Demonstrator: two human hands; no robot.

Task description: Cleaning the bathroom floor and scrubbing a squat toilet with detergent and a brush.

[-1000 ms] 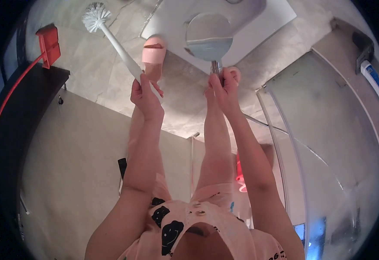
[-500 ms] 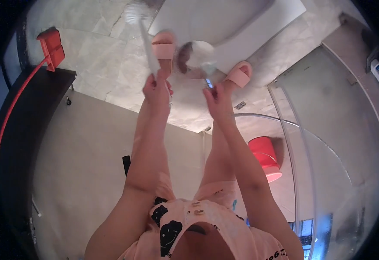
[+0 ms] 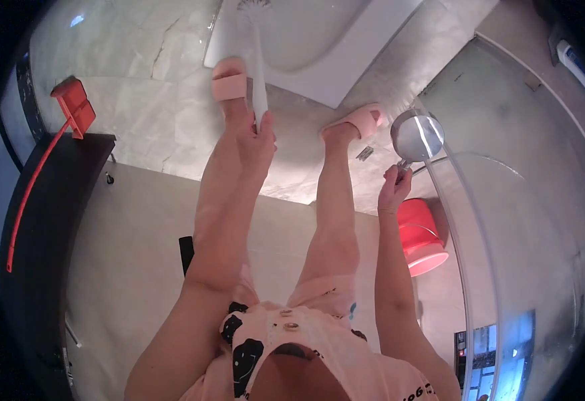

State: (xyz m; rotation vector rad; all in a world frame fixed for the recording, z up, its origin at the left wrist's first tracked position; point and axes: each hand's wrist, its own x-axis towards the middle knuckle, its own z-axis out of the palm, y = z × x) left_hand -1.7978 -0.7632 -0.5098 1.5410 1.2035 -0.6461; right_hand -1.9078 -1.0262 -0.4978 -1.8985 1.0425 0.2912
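My left hand point(image 3: 257, 139) is closed round the handle of a white toilet brush point(image 3: 259, 77). The brush's bristle head lies over a white floor basin, like a squat toilet point(image 3: 316, 85), at the top of the view. Out to the right, my right hand point(image 3: 395, 190) grips the short handle of a round, shiny metal water dipper point(image 3: 409, 137). The dipper is held near the glass panel's edge, to the right of my right foot. Whether it holds water I cannot tell.
A red bucket point(image 3: 418, 230) stands beside my right forearm, next to the glass shower panel point(image 3: 486, 154). On the left, a long-handled red dustpan point(image 3: 75, 110) leans on a dark cabinet point(image 3: 45, 214). A small floor drain point(image 3: 364, 154) lies by my right foot, in a pink slipper point(image 3: 366, 120).
My right hand has swung right with the dipper, away from the basin's near edge. The brush has shifted right relative to my left foot, still in my left hand. The view has shifted somewhat.
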